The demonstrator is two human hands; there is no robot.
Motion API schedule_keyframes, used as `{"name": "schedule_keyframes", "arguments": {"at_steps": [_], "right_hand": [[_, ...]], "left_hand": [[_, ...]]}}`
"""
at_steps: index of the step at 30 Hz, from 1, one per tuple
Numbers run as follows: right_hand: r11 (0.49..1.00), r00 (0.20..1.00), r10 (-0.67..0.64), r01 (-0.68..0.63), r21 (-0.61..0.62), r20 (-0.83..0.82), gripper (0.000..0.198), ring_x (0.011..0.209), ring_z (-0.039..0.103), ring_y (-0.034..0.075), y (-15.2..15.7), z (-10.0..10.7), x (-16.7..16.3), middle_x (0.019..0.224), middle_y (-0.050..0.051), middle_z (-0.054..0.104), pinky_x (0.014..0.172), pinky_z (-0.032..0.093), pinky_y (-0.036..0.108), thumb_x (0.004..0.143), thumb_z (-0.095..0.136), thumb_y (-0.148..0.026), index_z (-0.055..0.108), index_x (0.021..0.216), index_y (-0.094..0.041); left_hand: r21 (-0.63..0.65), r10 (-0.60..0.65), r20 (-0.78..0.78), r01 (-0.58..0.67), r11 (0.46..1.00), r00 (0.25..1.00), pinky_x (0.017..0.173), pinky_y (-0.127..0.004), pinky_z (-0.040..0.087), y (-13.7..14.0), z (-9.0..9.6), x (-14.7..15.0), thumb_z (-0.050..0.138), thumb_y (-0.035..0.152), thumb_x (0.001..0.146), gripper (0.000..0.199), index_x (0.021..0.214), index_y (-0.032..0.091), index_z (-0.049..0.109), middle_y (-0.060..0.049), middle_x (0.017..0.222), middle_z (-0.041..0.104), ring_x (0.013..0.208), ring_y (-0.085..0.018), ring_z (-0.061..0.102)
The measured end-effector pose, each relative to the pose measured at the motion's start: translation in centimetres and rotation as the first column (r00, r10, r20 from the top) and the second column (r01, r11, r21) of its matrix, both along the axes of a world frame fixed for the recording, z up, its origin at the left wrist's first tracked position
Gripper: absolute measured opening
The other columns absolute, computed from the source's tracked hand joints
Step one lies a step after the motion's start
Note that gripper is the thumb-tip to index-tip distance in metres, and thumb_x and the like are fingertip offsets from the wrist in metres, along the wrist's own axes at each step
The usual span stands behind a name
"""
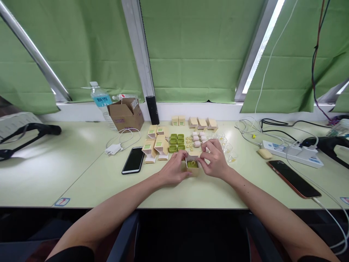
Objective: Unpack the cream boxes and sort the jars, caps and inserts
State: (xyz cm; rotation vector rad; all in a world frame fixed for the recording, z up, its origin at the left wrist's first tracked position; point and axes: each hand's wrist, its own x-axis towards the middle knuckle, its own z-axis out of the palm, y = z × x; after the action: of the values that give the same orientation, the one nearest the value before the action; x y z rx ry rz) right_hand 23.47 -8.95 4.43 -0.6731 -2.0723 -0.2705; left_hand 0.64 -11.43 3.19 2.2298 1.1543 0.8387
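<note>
A small beige box (193, 173) stands upright near the front of the table, its lid flap raised, with a green insert (192, 164) showing inside. My left hand (175, 170) grips the box's left side, thumb and fingers closed on it. The fingers of my right hand (213, 160) pinch the right edge of the raised flap. Just beyond my hands lie several green trays (173, 141), tiny pale yellow pieces (189, 141), pinkish-white rounded pieces (197, 144) and clear plastic pieces (228, 147), the last partly behind my right hand.
Several open beige boxes (161, 145) stand left of the trays, others (202, 123) further back. A phone (133, 160), white charger (113, 149), brown carton (127, 115), bottle (101, 99) and black cylinder (152, 110) are leftward. Rightward lie a power strip (291, 153), cables and another phone (294, 178).
</note>
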Motion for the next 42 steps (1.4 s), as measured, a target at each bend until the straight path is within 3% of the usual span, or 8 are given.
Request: {"name": "schedule_keyframes", "arguments": {"at_steps": [13, 18, 23, 29, 32, 35, 38, 42], "right_hand": [[0.958, 0.999, 0.05, -0.043, -0.283, 0.016, 0.015, 0.126, 0.04, 0.037, -0.5, -0.5, -1.0, 0.131, 0.009, 0.056, 0.103, 0.046, 0.066, 0.081, 0.074, -0.014, 0.081, 0.081, -0.027], [0.948, 0.997, 0.065, -0.072, -0.309, -0.031, 0.022, 0.129, 0.042, 0.036, -0.5, -0.8, -1.4, 0.128, 0.009, 0.061, 0.104, 0.047, 0.066, 0.083, 0.067, -0.007, 0.074, 0.071, -0.024], [0.938, 0.964, 0.083, -0.162, -0.306, -0.253, 0.012, 0.126, 0.054, 0.031, -0.8, -0.2, -1.4, 0.122, 0.01, 0.067, 0.107, 0.046, 0.061, 0.095, 0.06, -0.019, 0.065, 0.085, -0.025], [0.775, 0.813, -0.036, -0.344, -0.53, -0.581, 0.026, 0.1, 0.07, 0.024, -0.4, 0.3, -0.7, 0.107, 0.008, 0.074, 0.086, 0.056, 0.04, 0.101, 0.054, -0.05, 0.057, 0.095, -0.025], [0.788, 0.774, -0.103, -0.32, -0.526, -0.624, 0.029, 0.088, 0.068, 0.021, 0.3, 0.3, 0.0, 0.096, 0.006, 0.072, 0.078, 0.054, 0.035, 0.098, 0.057, -0.054, 0.057, 0.093, -0.025], [0.813, 0.84, -0.15, -0.196, -0.548, -0.522, 0.025, 0.085, 0.067, 0.021, 0.9, 0.5, 0.6, 0.09, 0.004, 0.071, 0.075, 0.052, 0.033, 0.099, 0.055, -0.047, 0.057, 0.09, -0.024], [0.817, 0.951, -0.212, 0.047, -0.574, -0.224, 0.014, 0.081, 0.066, 0.022, 1.0, 0.4, 0.7, 0.085, 0.003, 0.071, 0.073, 0.048, 0.033, 0.097, 0.054, -0.032, 0.059, 0.087, -0.024], [0.811, 0.956, -0.253, 0.293, -0.506, 0.149, 0.009, 0.085, 0.064, 0.024, 0.9, -0.5, -0.1, 0.09, 0.006, 0.071, 0.072, 0.043, 0.032, 0.091, 0.055, -0.018, 0.062, 0.087, -0.022]], "left_hand": [[0.044, 0.005, -0.031, -0.003, 0.999, 0.999, 0.085, -0.045, 0.049, 0.0, -0.4, -0.1, 0.078, 0.038, 0.078, 0.051, 0.114, 0.023, 0.045, -0.009, 0.113, 0.056, 0.105, -0.031, 0.053], [0.106, -0.005, -0.032, 0.008, 0.994, 0.999, 0.087, -0.047, 0.049, 0.0, -0.6, -0.1, 0.077, 0.041, 0.079, 0.053, 0.117, 0.022, 0.046, -0.011, 0.115, 0.057, 0.105, -0.031, 0.055], [0.085, 0.018, -0.039, -0.015, 0.996, 0.999, 0.091, -0.051, 0.05, 0.2, -0.4, -0.2, 0.075, 0.039, 0.081, 0.055, 0.122, 0.022, 0.043, -0.012, 0.118, 0.058, 0.11, -0.034, 0.056], [0.037, 0.082, 0.023, -0.083, 0.996, 0.996, 0.091, -0.052, 0.05, 0.2, 0.0, -0.1, 0.071, 0.037, 0.083, 0.05, 0.12, 0.023, 0.041, -0.013, 0.12, 0.059, 0.113, -0.035, 0.058], [0.044, 0.131, 0.112, -0.136, 0.99, 0.985, 0.094, -0.052, 0.049, 0.4, -0.1, -0.3, 0.071, 0.037, 0.082, 0.053, 0.121, 0.023, 0.038, -0.013, 0.122, 0.058, 0.115, -0.035, 0.059], [0.066, 0.157, 0.244, -0.178, 0.982, 0.957, 0.096, -0.05, 0.048, 0.9, -0.2, -0.6, 0.071, 0.036, 0.082, 0.057, 0.124, 0.023, 0.035, -0.013, 0.124, 0.056, 0.114, -0.032, 0.061], [0.069, 0.122, 0.402, -0.163, 0.984, 0.907, 0.095, -0.044, 0.049, 1.3, -0.4, -0.8, 0.069, 0.038, 0.085, 0.058, 0.126, 0.025, 0.03, -0.011, 0.125, 0.055, 0.112, -0.027, 0.061], [0.009, 0.086, 0.53, -0.107, 0.994, 0.844, 0.094, -0.04, 0.048, 1.5, -0.5, -0.7, 0.067, 0.043, 0.089, 0.059, 0.129, 0.026, 0.026, -0.009, 0.12, 0.059, 0.112, -0.024, 0.06]]}}
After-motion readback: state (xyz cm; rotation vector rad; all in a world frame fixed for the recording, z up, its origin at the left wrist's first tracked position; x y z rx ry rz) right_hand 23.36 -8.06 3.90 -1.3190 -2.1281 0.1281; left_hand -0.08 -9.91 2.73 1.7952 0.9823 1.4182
